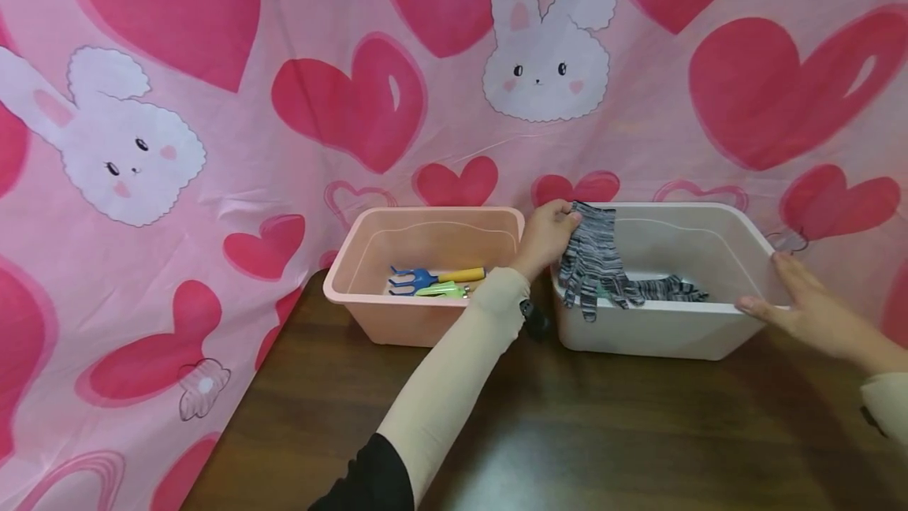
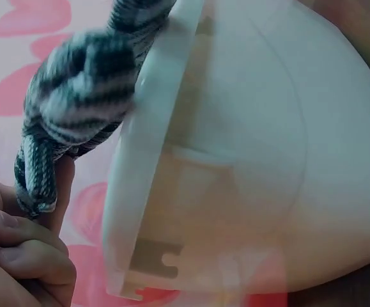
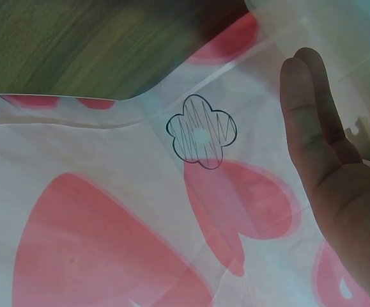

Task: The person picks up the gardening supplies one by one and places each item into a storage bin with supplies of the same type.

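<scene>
My left hand pinches the edge of a grey-and-black striped knit glove, whose fingers hang down over the front rim of the white bin. Curled fingertips grip the glove beside the bin's rim in the left wrist view. More striped knit fabric lies inside the white bin, partly hidden by its front wall. At the bin's right end, my right hand rests with thumb on the front rim and fingers at the corner. In the right wrist view, these fingers lie straight against the bin's side.
Left of the white bin stands a peach bin holding a blue hand rake with yellow handle and a light green tool. Both bins sit on a dark wooden table, against a pink heart-and-rabbit cloth.
</scene>
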Demonstrator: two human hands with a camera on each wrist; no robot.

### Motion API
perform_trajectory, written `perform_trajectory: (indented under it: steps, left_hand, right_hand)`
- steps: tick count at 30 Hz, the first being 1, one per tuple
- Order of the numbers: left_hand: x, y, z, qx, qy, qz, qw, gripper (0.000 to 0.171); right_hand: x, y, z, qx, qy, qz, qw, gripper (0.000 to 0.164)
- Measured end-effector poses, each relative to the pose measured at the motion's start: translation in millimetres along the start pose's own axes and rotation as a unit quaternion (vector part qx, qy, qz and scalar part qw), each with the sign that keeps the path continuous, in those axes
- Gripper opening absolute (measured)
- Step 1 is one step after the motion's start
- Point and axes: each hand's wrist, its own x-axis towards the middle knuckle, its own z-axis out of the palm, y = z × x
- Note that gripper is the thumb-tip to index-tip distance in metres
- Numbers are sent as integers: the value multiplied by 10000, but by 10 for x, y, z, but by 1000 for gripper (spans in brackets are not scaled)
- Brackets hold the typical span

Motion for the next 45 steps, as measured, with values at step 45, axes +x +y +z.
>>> perform_trajectory:
  steps: [45]
  left_hand:
    - [-234,52,-250,181,-652,-122,9976,25]
  right_hand:
    - [113,26,-19,79,-203,-79,9997,105]
